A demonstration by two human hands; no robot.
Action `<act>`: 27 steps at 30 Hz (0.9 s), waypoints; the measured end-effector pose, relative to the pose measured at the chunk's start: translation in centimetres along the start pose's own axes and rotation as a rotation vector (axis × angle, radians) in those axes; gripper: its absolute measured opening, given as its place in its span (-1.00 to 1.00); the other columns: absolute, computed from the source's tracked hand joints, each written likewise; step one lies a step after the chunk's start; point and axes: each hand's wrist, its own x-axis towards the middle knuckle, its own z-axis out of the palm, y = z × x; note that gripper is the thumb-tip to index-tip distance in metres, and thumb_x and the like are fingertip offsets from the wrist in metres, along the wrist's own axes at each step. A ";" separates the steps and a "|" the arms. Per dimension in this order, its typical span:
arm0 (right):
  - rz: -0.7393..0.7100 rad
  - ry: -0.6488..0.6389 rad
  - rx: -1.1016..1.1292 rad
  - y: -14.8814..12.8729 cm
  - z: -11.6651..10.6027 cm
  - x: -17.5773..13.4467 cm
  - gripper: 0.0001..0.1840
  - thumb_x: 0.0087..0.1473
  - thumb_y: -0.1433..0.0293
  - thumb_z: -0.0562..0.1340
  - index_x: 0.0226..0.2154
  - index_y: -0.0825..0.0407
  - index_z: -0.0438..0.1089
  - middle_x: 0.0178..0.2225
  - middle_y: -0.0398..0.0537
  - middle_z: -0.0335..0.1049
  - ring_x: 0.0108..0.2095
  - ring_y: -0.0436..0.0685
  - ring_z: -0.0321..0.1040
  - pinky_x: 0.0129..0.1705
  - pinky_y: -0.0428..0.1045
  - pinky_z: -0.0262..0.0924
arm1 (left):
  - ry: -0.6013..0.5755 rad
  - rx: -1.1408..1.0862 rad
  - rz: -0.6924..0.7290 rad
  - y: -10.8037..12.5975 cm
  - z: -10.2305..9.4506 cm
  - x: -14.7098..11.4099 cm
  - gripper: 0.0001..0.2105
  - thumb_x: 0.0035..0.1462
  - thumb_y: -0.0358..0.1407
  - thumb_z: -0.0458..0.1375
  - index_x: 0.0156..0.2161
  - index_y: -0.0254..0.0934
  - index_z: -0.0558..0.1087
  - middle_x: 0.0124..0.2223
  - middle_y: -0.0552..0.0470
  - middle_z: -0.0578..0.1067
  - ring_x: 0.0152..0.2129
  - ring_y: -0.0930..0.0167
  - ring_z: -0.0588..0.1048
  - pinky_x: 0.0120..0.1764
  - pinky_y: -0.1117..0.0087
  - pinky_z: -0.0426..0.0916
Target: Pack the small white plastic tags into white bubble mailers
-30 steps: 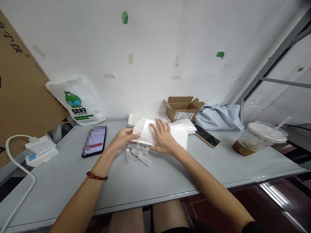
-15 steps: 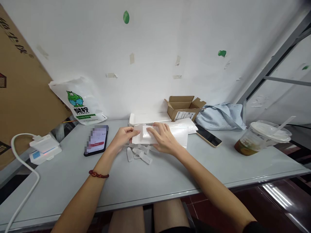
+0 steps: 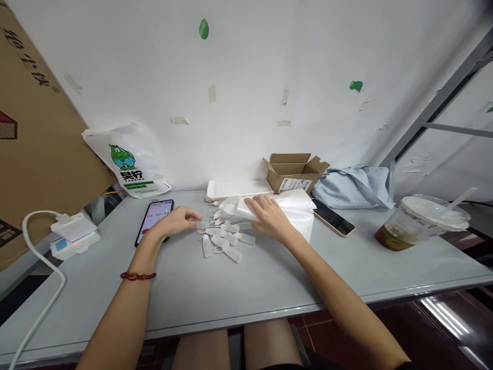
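1. Small clear plastic bottles (image 3: 223, 234) lie in a loose heap at the centre of the frame, on the grey table (image 3: 231, 298). Half a second ago, the packet hid much of this heap and only the front few showed; now far more are visible.
2. The left hand (image 3: 179, 221), left of centre, has let go of the packet and moved left. Its fingers are bent, with the tips at the heap's left edge; I cannot tell whether they pinch a bottle.
3. The right hand (image 3: 267, 216), right of centre, grips the white packet (image 3: 245, 209), fingers over its top. The packet's near end has shifted right, and now stands over the heap's right side.
4. More white packaging (image 3: 302, 223) lies just beyond that hand, in the middle right.
5. The left phone (image 3: 154, 213), centre left, now has its lower right corner behind the left hand; earlier it was uncovered.
6. Behind, the open cardboard box (image 3: 290, 174) remains against the wall. The other phone (image 3: 333, 218) and the drink cup (image 3: 400, 221) stay at right.
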 end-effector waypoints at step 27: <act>-0.017 0.023 0.209 -0.6 0.7 0.0 -0.46 -0.01 0.49 0.21 0.07 0.10 0.18 -0.05 0.16 0.26 -0.07 0.26 0.19 -0.09 0.12 0.16 | 0.225 -0.684 0.298 4.8 4.2 -0.5 -0.67 -0.09 -0.13 0.27 -0.23 -0.31 0.49 -0.12 -0.15 0.57 -0.17 0.26 0.50 -0.17 0.31 0.35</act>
